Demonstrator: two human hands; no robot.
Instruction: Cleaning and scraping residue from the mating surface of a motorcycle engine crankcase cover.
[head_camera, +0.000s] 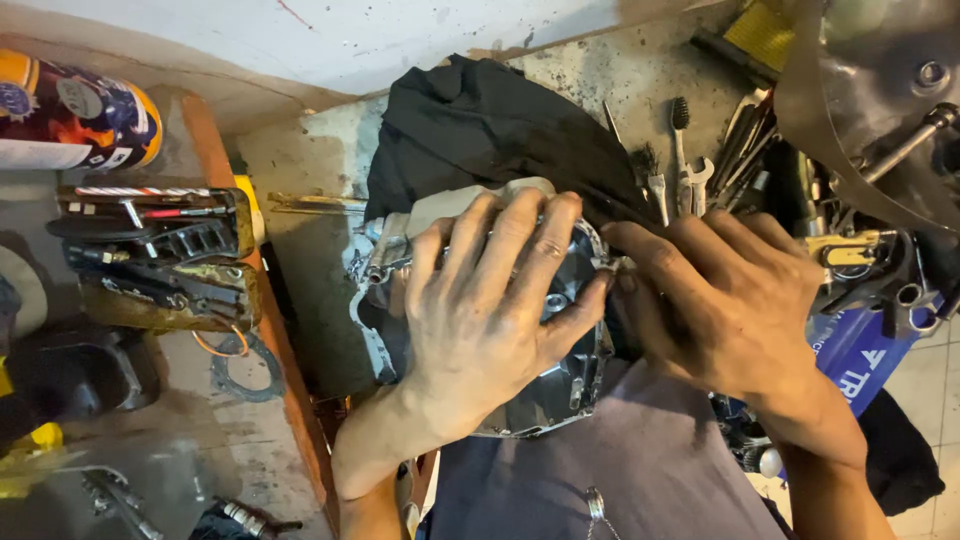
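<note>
1. A metal engine cover (560, 385), silvery and shiny on its dark inner face, lies on the person's lap over grey fabric, at the middle of the view, directly under both hands.
2. The left hand (490, 320) lies flat on top of the cover with the fingers spread and stretched forward; the fingertips (520, 205) reach a pale cloth (450, 205) draped over the cover's far edge. The hand is open, pressing down rather than gripping.
3. The thumb of the left hand stretches out to the right and meets the right hand near the cover's right rim.
4. The right hand (725, 300) sits at the cover's right edge, fingers curled and pointing left. They seem to pinch something at the rim, but what they close on cannot be told, as the hand hides it.
5. A black cloth (490, 125) is bunched up just beyond the cover on the stained concrete floor (300, 150).
6. To the right of the black cloth lie a toothbrush (680, 125), a spanner (697, 180) and other hand tools in a heap.
7. On the left stands a tray of greasy parts (160, 255), with a printed can (75, 110) above it and a ring gasket (245, 365) below.
</note>
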